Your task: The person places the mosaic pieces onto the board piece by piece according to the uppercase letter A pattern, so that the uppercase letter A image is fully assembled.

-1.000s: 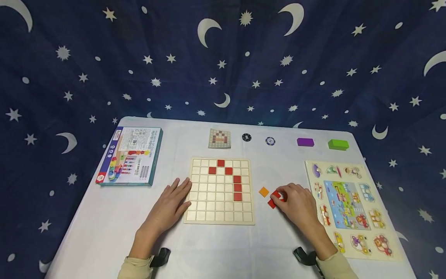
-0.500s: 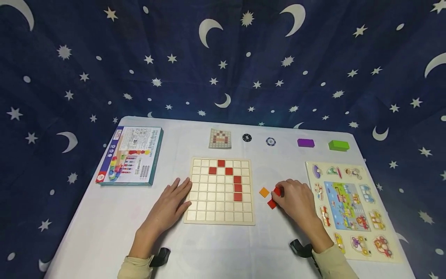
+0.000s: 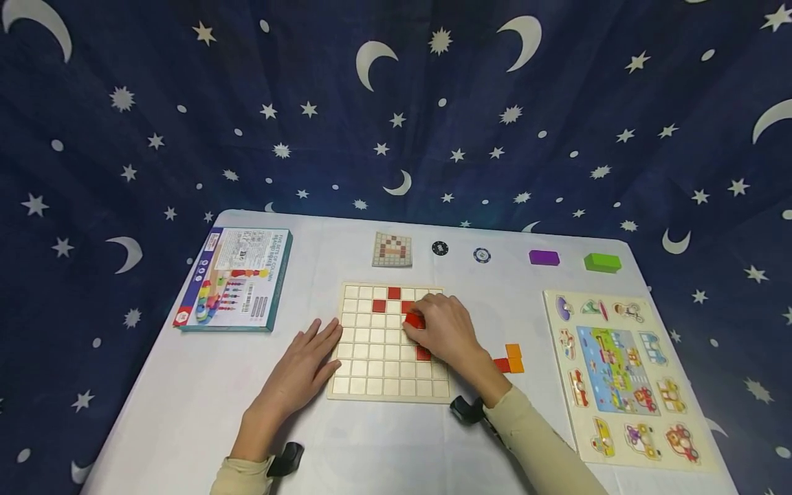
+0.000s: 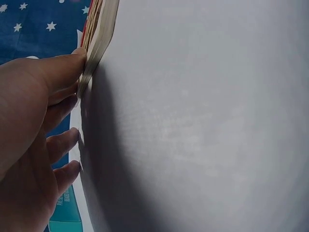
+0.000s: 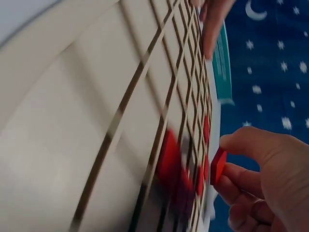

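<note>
Between thumb and fingers, my right hand (image 3: pixel 447 331) pinches a red square tile (image 5: pixel 218 166) above the right half of a pale wooden grid board (image 3: pixel 371 371). Several red tiles sit in the board's cells, including one at the top (image 3: pixel 394 293) and one lower right (image 3: pixel 423 353); others there are hidden by the hand. My left hand (image 3: pixel 297 375) rests at the board's left edge with fingers extended; in the left wrist view its thumb (image 4: pixel 67 67) touches the board's side. Loose orange tiles (image 3: pixel 515 365) and a red tile (image 3: pixel 502 366) lie to the right, partly behind my right forearm.
A small pattern card (image 3: pixel 392 249) lies behind the board, beside a black chip (image 3: pixel 440 248) and a blue-white chip (image 3: pixel 482 255). Purple (image 3: pixel 544 258) and green (image 3: pixel 602 262) blocks stand back right. A picture puzzle (image 3: pixel 619 440) lies right, a boxed toy (image 3: pixel 238 282) left.
My right hand has moved left from the loose tiles to over the board, carrying a red tile. Orange tiles it had covered now show. The left hand stays at the board's edge.
</note>
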The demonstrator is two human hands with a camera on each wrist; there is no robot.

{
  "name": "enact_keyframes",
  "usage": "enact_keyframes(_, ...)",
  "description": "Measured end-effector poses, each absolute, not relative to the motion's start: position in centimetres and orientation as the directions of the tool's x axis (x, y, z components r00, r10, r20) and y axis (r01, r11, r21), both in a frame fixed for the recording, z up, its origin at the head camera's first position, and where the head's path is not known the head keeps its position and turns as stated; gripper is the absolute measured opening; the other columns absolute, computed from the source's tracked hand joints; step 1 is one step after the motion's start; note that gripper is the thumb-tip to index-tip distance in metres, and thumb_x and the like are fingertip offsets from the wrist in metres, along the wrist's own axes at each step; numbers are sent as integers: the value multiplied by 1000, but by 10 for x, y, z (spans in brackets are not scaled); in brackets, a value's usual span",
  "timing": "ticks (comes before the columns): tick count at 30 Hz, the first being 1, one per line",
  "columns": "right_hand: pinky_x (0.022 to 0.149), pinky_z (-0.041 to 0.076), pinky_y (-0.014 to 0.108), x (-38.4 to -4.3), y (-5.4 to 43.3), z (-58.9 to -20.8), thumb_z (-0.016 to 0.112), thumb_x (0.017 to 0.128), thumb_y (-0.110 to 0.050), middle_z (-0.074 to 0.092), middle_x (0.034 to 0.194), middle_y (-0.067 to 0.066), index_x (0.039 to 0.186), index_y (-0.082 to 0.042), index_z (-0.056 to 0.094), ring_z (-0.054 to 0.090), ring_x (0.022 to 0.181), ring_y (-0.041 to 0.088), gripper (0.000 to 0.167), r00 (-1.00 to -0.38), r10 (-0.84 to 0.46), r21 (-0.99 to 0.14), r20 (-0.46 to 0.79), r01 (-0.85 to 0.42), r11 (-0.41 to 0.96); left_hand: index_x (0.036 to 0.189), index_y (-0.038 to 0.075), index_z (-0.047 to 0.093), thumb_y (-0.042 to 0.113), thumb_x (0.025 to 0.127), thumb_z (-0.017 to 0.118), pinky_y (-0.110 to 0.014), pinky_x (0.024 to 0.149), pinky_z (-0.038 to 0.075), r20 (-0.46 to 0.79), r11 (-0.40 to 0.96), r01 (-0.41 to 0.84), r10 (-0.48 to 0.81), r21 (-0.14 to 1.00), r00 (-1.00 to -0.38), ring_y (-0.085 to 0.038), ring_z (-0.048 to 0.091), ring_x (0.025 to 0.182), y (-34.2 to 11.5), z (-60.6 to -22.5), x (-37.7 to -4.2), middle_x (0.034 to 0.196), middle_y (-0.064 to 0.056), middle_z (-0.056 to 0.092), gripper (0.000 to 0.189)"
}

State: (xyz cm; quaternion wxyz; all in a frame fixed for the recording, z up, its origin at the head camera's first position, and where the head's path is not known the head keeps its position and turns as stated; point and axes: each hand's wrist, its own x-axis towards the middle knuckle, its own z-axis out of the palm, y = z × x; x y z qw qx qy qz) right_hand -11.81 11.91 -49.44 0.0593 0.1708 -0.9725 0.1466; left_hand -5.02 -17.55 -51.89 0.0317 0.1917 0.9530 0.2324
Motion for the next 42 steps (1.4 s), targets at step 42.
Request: enact_keyframes(42,105,58,44,-107,108,-503,80,96,-34,77,117,-1,118,-19,81,69,113,21,27,-890,-446,-460,99,-438,772,161,9,49,27,103,70,-64,130,31,4,825,325,365,463,-931,-42,33,162,-174,-520,-50,171,-7,44,64)
